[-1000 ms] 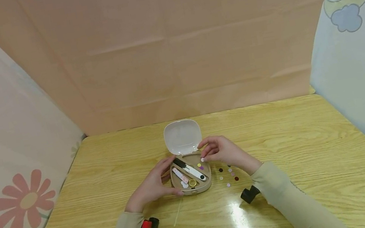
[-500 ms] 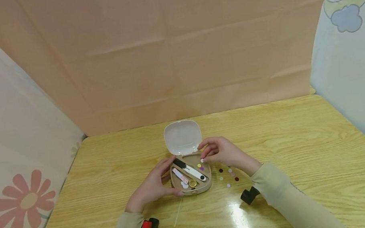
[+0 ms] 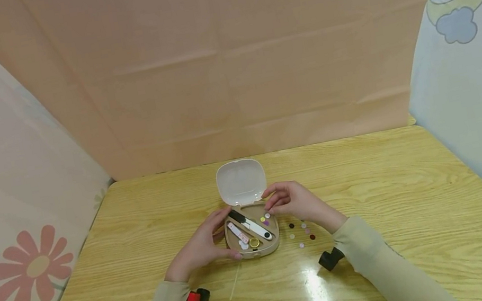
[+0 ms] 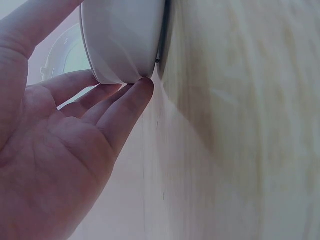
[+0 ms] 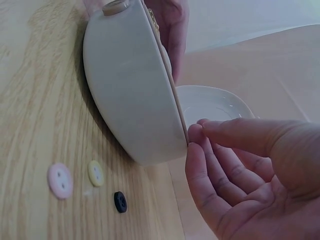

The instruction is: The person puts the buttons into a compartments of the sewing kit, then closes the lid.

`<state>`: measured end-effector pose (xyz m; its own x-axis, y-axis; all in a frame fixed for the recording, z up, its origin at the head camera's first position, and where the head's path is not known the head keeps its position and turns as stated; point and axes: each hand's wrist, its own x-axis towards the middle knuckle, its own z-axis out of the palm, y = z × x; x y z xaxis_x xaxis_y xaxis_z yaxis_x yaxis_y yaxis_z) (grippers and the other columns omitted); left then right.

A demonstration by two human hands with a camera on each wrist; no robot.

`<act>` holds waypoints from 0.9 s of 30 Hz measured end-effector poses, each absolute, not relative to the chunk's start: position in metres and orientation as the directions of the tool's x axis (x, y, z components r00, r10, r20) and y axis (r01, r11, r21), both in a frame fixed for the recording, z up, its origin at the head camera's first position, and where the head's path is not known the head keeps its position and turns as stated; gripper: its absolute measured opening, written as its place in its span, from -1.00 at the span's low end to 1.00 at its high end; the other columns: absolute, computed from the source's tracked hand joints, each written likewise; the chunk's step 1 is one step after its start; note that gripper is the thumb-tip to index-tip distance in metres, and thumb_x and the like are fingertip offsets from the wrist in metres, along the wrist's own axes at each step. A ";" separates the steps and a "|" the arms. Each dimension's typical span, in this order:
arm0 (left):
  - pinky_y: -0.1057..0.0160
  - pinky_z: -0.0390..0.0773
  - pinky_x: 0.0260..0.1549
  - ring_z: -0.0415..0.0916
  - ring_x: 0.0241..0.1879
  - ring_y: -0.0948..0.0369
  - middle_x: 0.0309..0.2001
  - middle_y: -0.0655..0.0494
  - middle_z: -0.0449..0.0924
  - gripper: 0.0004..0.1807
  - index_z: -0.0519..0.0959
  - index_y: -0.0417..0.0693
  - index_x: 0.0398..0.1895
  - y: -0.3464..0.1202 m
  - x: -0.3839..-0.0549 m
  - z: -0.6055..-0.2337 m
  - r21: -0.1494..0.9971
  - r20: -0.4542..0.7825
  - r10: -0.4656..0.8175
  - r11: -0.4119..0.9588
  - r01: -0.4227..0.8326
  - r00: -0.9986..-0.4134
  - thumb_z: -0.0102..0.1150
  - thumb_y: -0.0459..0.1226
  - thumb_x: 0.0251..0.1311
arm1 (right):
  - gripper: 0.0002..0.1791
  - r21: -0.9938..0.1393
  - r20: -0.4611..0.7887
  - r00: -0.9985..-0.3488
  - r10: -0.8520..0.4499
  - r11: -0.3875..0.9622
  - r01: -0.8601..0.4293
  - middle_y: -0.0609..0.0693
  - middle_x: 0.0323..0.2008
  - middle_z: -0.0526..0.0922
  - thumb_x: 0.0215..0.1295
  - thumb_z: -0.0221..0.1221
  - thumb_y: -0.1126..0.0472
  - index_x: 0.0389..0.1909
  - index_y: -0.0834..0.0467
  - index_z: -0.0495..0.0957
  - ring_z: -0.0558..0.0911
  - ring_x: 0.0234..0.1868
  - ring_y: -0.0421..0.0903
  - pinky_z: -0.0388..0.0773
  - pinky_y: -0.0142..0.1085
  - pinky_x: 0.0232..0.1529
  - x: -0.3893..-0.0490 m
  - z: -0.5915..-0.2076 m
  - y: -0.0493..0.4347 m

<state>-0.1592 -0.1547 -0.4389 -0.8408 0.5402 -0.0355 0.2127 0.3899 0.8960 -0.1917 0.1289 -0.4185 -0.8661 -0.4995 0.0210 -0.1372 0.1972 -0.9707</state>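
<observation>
A beige sewing box (image 3: pixel 265 250) stands on the table, its see-through lid (image 3: pixel 240 181) raised at the back. My left hand (image 3: pixel 201 242) grips its left side, fingers at the rear and thumb near the front corner. My right hand (image 3: pixel 298 204) hovers at the right rim, fingers loosely bent; the right wrist view shows thumb and fingertips close together with no button between them. Just below those fingertips a white button (image 3: pixel 267 215) lies inside beside a yellow button (image 3: pixel 263 219) and a purple one. Black-tipped white snips (image 3: pixel 257 228) lie diagonally across the box.
A pink-and-white printed strip (image 3: pixel 238 232) and a gold ring (image 3: pixel 254 243) sit in the box's left compartment. Right of the box several loose buttons lie on the table, among them a black button (image 5: pixel 120 202) and a pink button (image 5: pixel 60 180).
The white button has left my right fingertips and dropped slightly forward into the box, beside the yellow and purple ones. The left hand keeps its hold.
</observation>
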 end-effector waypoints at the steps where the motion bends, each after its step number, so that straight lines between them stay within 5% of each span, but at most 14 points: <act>1: 0.13 0.31 0.25 0.12 0.36 0.08 0.41 0.13 0.07 0.16 0.09 0.02 0.49 -0.155 -0.159 -0.439 0.896 -0.035 0.540 0.390 0.213 -0.841 0.58 -0.24 -0.24 | -0.65 -0.973 0.018 -0.865 -0.501 0.191 -0.131 0.24 -0.23 0.65 0.21 0.20 0.50 0.03 0.43 0.46 0.66 -0.19 0.07 0.64 -0.28 -0.16 -0.191 -0.418 0.129; 11: 0.14 0.30 0.25 0.12 0.36 0.06 0.41 0.12 0.07 0.17 0.09 0.04 0.49 -0.155 -0.159 -0.439 0.897 -0.041 0.537 0.392 0.206 -0.843 0.59 -0.25 -0.26 | -0.69 -0.984 0.018 -0.861 -0.509 0.142 -0.104 0.34 -0.15 0.61 0.32 0.06 0.52 0.07 0.47 0.41 0.63 -0.09 0.18 0.60 -0.04 -0.03 -0.188 -0.416 0.132; 27: 0.14 0.30 0.25 0.10 0.37 0.06 0.42 0.14 0.04 0.18 0.08 0.05 0.49 -0.155 -0.159 -0.438 0.897 -0.046 0.537 0.392 0.202 -0.842 0.59 -0.24 -0.27 | -0.66 -0.977 0.025 -0.868 -0.495 0.172 -0.126 0.34 -0.12 0.60 0.32 0.07 0.49 0.11 0.45 0.41 0.62 -0.08 0.15 0.59 0.01 -0.03 -0.185 -0.413 0.147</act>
<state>-0.1591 -0.1547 -0.4384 -0.8422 0.5373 -0.0455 0.2017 0.3922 0.8975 -0.1853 0.1471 -0.4125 -0.8684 -0.4952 0.0247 -0.1258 0.1719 -0.9770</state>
